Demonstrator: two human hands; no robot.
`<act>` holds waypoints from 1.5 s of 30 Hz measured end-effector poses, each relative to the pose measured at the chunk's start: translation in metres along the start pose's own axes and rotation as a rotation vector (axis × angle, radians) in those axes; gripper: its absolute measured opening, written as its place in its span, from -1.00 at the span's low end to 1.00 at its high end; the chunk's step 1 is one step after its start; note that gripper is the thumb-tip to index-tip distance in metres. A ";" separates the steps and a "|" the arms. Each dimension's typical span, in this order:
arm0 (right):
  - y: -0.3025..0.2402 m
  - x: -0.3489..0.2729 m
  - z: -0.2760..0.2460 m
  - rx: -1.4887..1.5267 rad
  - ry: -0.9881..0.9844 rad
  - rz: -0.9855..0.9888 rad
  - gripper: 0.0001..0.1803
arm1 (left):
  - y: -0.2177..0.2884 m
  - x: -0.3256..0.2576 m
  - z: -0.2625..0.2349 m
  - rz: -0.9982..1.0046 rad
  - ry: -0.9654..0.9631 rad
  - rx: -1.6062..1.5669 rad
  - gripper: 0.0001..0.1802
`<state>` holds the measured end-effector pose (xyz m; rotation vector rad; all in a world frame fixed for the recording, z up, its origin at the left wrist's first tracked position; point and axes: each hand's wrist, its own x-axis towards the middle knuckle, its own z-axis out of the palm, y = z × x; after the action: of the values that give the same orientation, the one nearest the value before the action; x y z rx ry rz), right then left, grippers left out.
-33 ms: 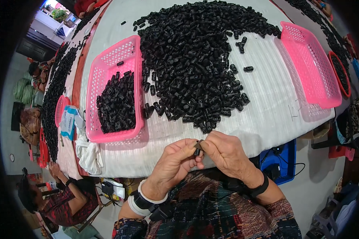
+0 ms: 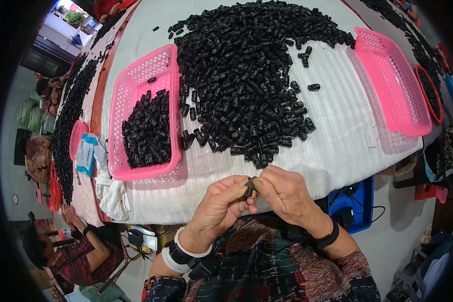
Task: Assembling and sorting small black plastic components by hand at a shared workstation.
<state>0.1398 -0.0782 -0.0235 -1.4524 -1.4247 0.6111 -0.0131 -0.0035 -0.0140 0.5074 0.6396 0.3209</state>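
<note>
At the near edge of the white-covered surface (image 2: 153, 204), the left hand (image 2: 219, 199) pinches a small black cylinder (image 2: 249, 193) between thumb and fingers. The right hand (image 2: 289, 196) has its fingertips drawn together on a flat brownish sliver (image 2: 250, 182) (partly hidden) just at the cylinder. A pile of black cylinders (image 2: 236, 75) spreads beyond; a part-filled pink basket (image 2: 174, 118) stands by the left edge, another pink basket (image 2: 395, 95) by the right.

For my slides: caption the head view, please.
The left hand and right hand meet at a small black part, near a heap of black parts.
</note>
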 end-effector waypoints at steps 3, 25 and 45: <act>0.002 -0.002 0.001 -0.058 -0.001 0.018 -0.75 | -0.003 0.004 -0.004 -0.019 -0.004 -0.027 -0.79; -0.012 -0.007 0.011 -0.395 0.420 -0.565 -0.66 | -0.004 -0.008 0.019 0.129 -0.012 -0.030 -0.78; -0.024 -0.008 0.008 -0.387 0.383 -0.708 -0.64 | 0.003 -0.022 0.022 0.168 0.010 -0.044 -0.80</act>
<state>0.1204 -0.0876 -0.0078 -1.1392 -1.6515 -0.3842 -0.0160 -0.0180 0.0134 0.5185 0.5999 0.4954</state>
